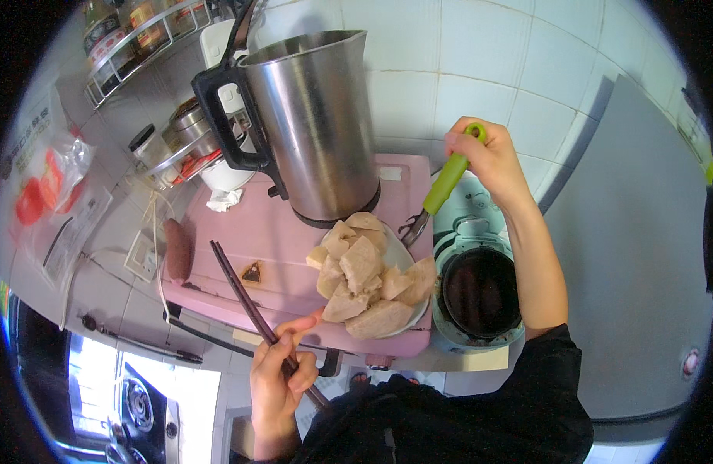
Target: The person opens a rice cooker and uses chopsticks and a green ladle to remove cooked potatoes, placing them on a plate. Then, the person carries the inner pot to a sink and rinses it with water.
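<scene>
My left hand (282, 366) grips a pair of dark wooden chopsticks (240, 290), their tips pointing up and left over a pink toaster oven (217, 255). My index fingertip is close to the lower left of a heap of pale, peeled root-vegetable chunks (365, 267). A white plate (400, 252) carries the chunks on top of the oven. In my right hand (489, 156) is a peeler-like tool with a green handle (449, 182). Its metal head (415, 230) points down beside the plate's upper right rim; whether they touch I cannot tell.
A tall stainless steel jug (327, 122) with a black handle stands behind the plate. A reddish tuber (177, 250) lies at the oven's left edge. To the right sits a mint-green appliance (443, 261) with a dark pot (481, 293). A grey panel (629, 261) rises further right.
</scene>
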Demonstrator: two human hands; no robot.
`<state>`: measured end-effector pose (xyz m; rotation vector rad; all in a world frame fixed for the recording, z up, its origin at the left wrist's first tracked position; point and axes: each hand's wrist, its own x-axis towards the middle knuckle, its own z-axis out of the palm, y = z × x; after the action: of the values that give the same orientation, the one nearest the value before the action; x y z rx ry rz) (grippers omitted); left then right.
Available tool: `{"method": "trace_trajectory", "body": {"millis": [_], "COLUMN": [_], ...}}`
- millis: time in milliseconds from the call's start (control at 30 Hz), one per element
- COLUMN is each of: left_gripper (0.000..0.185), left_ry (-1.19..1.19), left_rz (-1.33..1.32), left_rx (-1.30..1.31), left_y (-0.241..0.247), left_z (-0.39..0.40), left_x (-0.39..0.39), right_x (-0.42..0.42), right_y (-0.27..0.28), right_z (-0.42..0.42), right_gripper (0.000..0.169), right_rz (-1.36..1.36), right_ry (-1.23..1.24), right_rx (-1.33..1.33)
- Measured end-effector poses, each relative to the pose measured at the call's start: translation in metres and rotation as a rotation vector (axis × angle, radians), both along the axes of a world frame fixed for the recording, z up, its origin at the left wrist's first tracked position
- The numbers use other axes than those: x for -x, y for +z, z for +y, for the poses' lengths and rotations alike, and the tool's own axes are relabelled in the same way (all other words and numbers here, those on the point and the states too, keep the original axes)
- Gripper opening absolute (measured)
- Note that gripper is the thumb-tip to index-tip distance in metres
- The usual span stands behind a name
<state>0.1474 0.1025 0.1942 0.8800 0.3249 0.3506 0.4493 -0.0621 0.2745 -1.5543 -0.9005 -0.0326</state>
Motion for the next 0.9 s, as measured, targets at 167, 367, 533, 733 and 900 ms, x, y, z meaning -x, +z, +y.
{"method": "trace_trajectory", "body": {"millis": [167,367,533,733,900], "left_gripper": [0.03,0.026,0.02,0.017,0.016], "left_ry": [0.081,0.051,-0.01,0.059,0.054], "left_rz": [0.022,0.015,-0.069,0.042,0.039], "left_rx": [0.01,0.079,0.185,0.108,0.056], "left_y": [-0.002,-0.004,-0.006,0.008,0.007], "left_z": [-0.01,-0.006,0.001,-0.006,-0.005], "left_x": [-0.008,-0.017,-0.019,-0.026,-0.026], "right_x": [0.001,0.012,0.038,0.052,0.05], "right_y": [-0.001,-0.001,0.009,0.019,0.014], "right_z": [0.006,0.004,0.01,0.011,0.006], "right_gripper": [0.018,0.018,0.024,0.024,0.023], "right_rz": [0.066,0.068,-0.039,-0.114,-0.061], "right_ry": [0.103,0.074,0.141,0.095,0.066], "right_rx": [0.002,0.005,0.08,0.169,0.091]}}
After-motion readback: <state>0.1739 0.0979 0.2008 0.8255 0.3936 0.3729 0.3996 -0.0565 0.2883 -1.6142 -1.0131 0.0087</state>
